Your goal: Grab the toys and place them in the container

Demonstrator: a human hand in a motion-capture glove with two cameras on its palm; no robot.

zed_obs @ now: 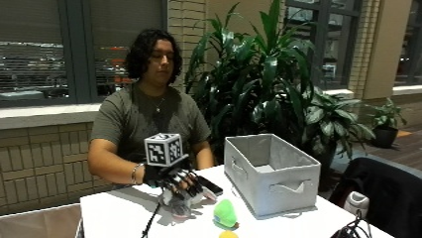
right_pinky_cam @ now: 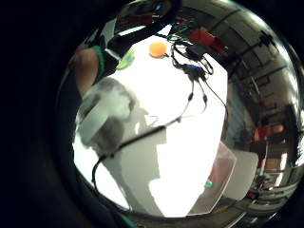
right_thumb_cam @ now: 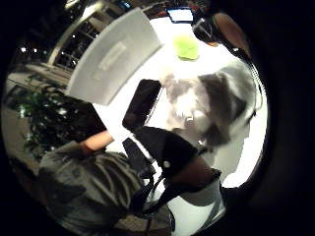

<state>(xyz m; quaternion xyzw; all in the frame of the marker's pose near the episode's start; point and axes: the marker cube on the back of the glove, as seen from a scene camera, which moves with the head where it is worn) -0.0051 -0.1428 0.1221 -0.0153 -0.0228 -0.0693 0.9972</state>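
Fingers [zed_obs: 188,186] of the black-gloved right hand [zed_obs: 175,179] curled around a grey-and-white plush toy [zed_obs: 177,204], with the grey fabric box [zed_obs: 274,173] just beside it on the table.

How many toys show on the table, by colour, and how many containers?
Grey-and-white plush toy, under the gloved right hand: 1
Green toy: 1
Orange toy: 1
Grey fabric container: 1
Total: 3 toys, 1 container
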